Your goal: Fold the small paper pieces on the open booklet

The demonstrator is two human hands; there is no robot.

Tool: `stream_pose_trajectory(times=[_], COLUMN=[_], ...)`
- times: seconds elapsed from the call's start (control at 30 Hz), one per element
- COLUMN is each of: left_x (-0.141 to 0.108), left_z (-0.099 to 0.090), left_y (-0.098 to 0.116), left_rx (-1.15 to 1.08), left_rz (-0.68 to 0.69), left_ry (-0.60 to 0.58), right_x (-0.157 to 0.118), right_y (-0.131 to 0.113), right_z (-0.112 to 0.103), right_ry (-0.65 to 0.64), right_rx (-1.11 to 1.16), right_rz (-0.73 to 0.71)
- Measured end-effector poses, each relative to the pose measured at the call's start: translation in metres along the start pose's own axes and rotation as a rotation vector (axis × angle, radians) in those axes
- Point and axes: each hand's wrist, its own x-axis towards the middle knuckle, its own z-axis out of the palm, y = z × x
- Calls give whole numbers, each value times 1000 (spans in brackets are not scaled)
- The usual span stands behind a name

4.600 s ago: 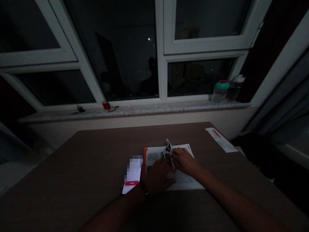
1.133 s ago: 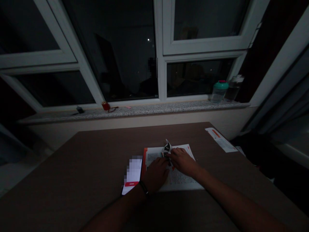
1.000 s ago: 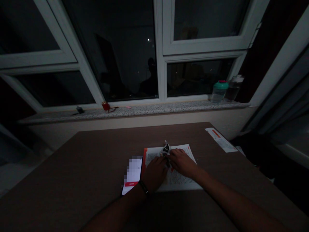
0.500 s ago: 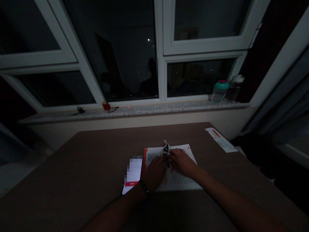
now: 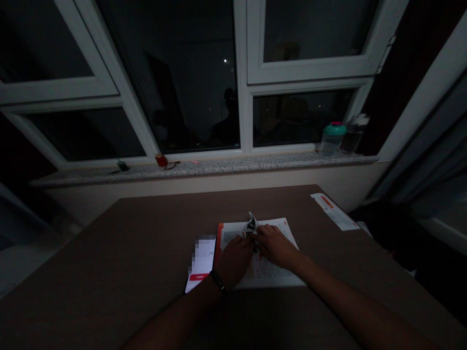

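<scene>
Between my two hands is a small folded piece of printed paper (image 5: 251, 224), white and black, with one pointed corner sticking up. My left hand (image 5: 236, 257) has its fingers bent onto the near left of this paper, and a dark band circles the wrist. From the right, my right hand (image 5: 274, 244) presses and pinches the same piece, its fingertips meeting those of the left. Much of the folded paper is hidden under the fingers. Beneath both hands lies a printed booklet or sheet (image 5: 279, 277) with an orange strip along its left side.
A lit phone (image 5: 203, 260) lies left of the booklet on the brown table (image 5: 120, 253). Near the right edge rests a printed paper strip (image 5: 334, 212). The windowsill (image 5: 226, 166) holds a teal-lidded bottle (image 5: 332, 138), a clear bottle (image 5: 353, 133) and a small red object (image 5: 161, 160).
Both hands stay almost in place on the folded paper, with only slight finger movement. The phone's screen content looks a little different.
</scene>
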Motion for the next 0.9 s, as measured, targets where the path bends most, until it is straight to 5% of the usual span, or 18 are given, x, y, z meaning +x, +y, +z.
stream_pose_trajectory(times=[0.9], left_x=[-8], left_z=[7], left_y=[-4], left_rx=[-39], left_rz=[-133], left_ry=[110], right_x=[0], right_y=[3], right_z=[3], right_ry=[13], right_rx=[29], right_rz=[4])
